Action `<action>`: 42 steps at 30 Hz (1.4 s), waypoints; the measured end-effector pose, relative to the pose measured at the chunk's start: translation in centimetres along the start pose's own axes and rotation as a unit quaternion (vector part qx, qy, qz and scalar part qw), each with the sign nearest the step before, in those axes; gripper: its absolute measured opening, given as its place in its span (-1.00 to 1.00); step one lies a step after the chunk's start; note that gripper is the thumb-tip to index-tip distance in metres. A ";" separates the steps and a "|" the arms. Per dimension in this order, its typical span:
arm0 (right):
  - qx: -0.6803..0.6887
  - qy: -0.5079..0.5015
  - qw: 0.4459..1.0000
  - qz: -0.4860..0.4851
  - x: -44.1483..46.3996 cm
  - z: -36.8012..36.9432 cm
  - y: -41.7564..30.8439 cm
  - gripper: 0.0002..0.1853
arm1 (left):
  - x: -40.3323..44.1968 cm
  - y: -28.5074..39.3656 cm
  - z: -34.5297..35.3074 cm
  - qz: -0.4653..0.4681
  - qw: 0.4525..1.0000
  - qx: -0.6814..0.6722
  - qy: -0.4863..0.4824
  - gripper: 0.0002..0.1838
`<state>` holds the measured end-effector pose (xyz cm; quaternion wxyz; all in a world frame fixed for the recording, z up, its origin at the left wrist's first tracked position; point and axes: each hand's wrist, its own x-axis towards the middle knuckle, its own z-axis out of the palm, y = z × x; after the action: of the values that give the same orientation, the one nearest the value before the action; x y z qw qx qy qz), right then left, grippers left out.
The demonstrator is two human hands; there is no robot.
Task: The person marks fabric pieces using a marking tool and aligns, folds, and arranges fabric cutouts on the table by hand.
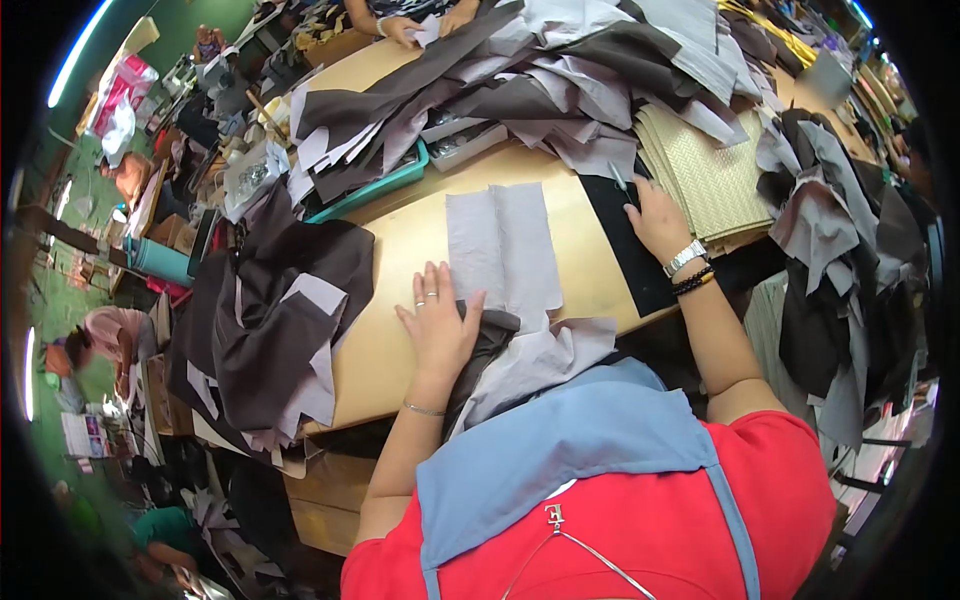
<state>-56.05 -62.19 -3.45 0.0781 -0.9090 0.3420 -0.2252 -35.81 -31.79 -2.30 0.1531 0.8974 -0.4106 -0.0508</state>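
A pale grey-lilac fabric piece point(502, 240) with a seam down its middle lies on the tan tabletop. My left hand point(440, 322) rests open with spread fingers at its lower left edge, next to a dark fold of cloth point(487, 338). The fabric's lower end bunches up against the blue apron. On the right, my right hand point(660, 218) is closed on a slim, pale pen-like tool point(619, 178) whose tip points up and left. That hand is over a black strip point(622, 240) on the table; the tool's exact kind is unclear.
A large heap of dark and pale cloth point(540, 80) covers the far side. Dark cloth point(270, 310) hangs over the left edge, beside a teal tray point(375, 187). Quilted cream sheets point(705, 170) are stacked at right. Another person's hands point(405, 30) are at the far edge.
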 end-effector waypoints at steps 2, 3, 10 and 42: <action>0.011 0.051 0.998 -0.030 -0.5 -1.6 -2.7 -0.63 | -0.1 -0.3 -0.2 -0.004 1.000 0.023 -0.016 -0.19; 0.080 0.054 0.991 -0.088 -0.6 -1.3 -3.7 -0.54 | -0.3 -0.6 0.0 0.004 1.000 0.026 -0.017 -0.20; 0.063 -0.166 0.940 -0.291 0.5 3.4 -9.7 -0.35 | -0.1 -1.3 -0.7 0.034 0.961 -0.271 -0.036 -0.55; 0.055 -0.085 0.975 -0.196 -6.5 0.1 -9.6 -0.39 | 5.9 1.4 -17.3 0.191 0.975 0.062 -0.092 -0.55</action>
<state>-54.71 -50.69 -2.97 0.1114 -0.9685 0.1361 -0.1765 -29.14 -33.06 14.73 0.0654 0.8018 -0.5890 -0.0769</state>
